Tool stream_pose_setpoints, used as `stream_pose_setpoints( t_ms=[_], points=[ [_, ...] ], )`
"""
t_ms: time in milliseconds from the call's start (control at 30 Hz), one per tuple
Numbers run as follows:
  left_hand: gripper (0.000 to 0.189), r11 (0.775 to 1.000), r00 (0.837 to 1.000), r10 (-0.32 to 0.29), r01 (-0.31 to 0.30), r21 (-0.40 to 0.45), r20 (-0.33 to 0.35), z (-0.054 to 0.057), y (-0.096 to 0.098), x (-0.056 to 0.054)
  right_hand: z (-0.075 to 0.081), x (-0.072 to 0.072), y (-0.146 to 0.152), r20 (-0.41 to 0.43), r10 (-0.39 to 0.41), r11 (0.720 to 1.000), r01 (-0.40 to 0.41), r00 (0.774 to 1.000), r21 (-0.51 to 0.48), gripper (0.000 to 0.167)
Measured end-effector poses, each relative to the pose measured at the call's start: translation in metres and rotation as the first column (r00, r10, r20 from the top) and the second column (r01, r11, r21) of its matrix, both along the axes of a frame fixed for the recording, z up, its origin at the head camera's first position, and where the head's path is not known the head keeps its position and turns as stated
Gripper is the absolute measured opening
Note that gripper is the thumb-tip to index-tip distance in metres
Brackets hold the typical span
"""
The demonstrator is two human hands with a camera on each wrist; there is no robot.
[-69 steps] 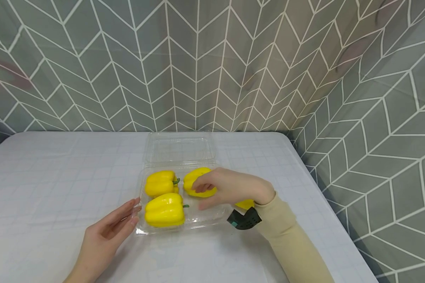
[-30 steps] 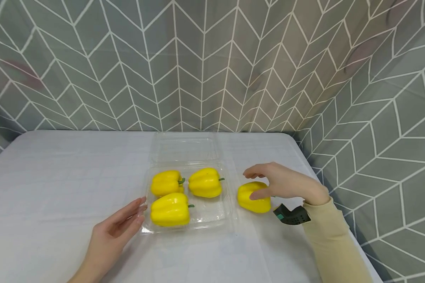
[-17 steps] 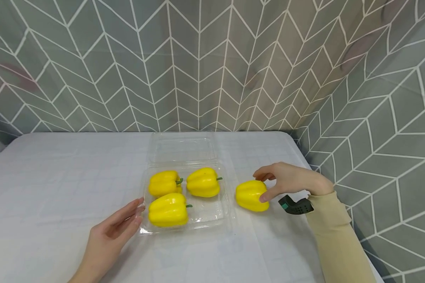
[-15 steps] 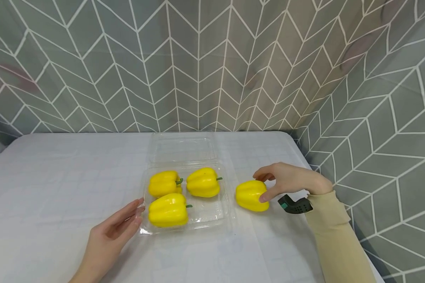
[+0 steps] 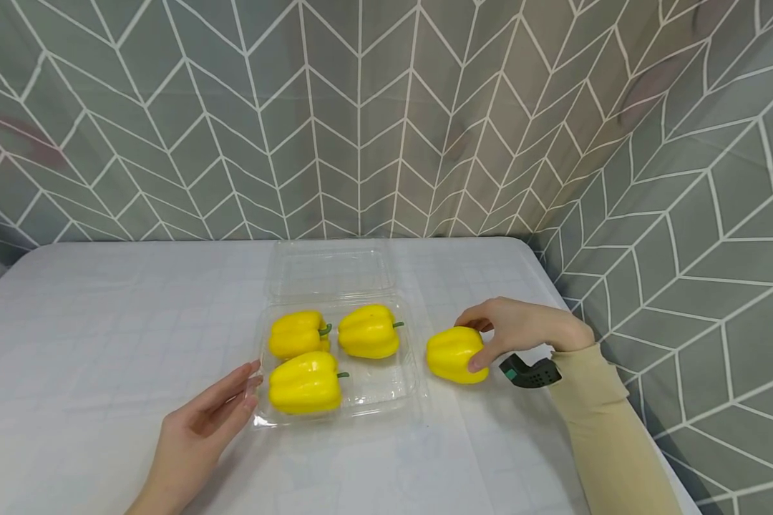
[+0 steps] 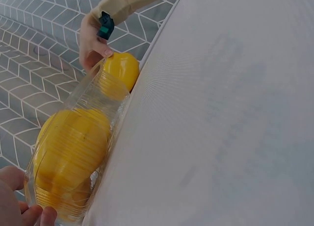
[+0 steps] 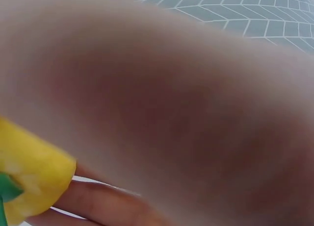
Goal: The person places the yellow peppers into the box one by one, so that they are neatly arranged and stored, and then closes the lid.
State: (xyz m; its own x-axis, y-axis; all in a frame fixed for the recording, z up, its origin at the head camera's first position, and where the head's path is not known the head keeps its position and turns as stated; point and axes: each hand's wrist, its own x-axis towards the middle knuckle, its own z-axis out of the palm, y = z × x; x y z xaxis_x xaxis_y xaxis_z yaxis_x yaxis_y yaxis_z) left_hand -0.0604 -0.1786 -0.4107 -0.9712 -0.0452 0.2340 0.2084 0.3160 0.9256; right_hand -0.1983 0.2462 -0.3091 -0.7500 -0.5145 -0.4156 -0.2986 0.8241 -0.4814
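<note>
The loose pepper [image 5: 447, 354] sits on the tabletop [image 5: 135, 315], just right of the clear box [image 5: 380, 386] and apart from it; the right hand [image 5: 522, 325] grips it, thumb on its near side and fingers bent round its far side; its green stem [image 7: 9, 188] shows in the right wrist view, mostly filled by blurred hand; 2.3 seconds ago this hand was over the box, at the rear right pepper [image 5: 368, 332]; a second ago it was at the loose pepper, thumb and fingers spread wider than now. The left hand [image 5: 193, 436] touches the box's left edge with its fingertips, fingers relaxed, much as in the earlier frames; in the box the front pepper [image 5: 304, 384] lies near left, the rear left pepper [image 5: 295, 335] right behind it, the rear right pepper beside that, all three placed as before; I cannot tell whether the two left ones touch. The lid [image 5: 335, 268] lies open behind the box; a black wrist piece [image 5: 531, 372] with a teal patch sits by the cream sleeve [image 5: 605, 429]; a grey backdrop [image 5: 335, 107] with white lines hangs beyond.
</note>
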Motion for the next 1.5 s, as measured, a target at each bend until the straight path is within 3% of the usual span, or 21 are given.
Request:
stream_pose_setpoints(
  t_ms=[800, 1500],
  points=[
    [0.048, 1.000, 1.000, -0.007, 0.007, -0.007, 0.013, 0.001, -0.003, 0.001, -0.015, -0.013, -0.001, 0.013, 0.018, 0.989, -0.016, 1.000, -0.149, 0.063],
    [0.048, 0.999, 1.000, 0.005, -0.005, -0.034, 0.001, -0.002, 0.001, 0.000, -0.016, -0.014, -0.004, -0.024, -0.013, 0.987, 0.009, 1.000, -0.159, 0.064]
  ],
)
